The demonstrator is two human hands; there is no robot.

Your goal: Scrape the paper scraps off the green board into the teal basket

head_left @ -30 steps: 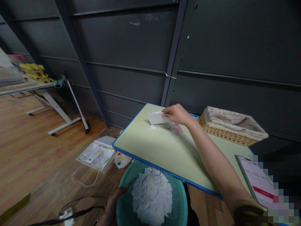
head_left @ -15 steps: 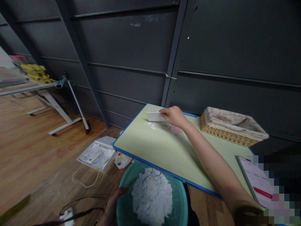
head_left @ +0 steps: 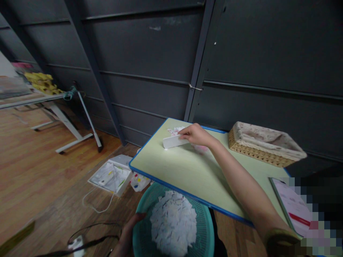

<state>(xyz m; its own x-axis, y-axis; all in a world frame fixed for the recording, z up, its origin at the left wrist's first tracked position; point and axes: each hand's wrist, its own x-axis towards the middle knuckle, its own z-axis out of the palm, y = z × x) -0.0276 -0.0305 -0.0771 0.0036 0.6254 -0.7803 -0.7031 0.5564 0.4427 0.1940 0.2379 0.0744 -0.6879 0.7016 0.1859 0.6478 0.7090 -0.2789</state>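
Note:
My right hand (head_left: 197, 135) is closed on the end of a flat white card-like piece (head_left: 173, 141), which stands on its long edge on the pale green tabletop (head_left: 160, 164). Small white paper scraps (head_left: 175, 130) lie just behind it, near the table's far left corner. A pinkish patch (head_left: 200, 148) shows on the table under my right wrist. Below the table's front edge, my left hand (head_left: 131, 228) grips the rim of a turquoise plastic basket (head_left: 205, 228). A heap of shredded white paper (head_left: 174, 225) fills much of it.
A wicker basket (head_left: 257, 152) with a cloth lining stands at the table's back right, and a tablet-like device (head_left: 291, 203) lies at the right. An open white box (head_left: 109, 176), a power strip (head_left: 77, 246) and cables are on the floor. A dark metal wall (head_left: 144, 50) rises behind.
My right hand has brought the white piece slightly nearer and to the left, changing its tilt. The scraps now show behind it instead of in front. My left hand has stayed on the basket rim.

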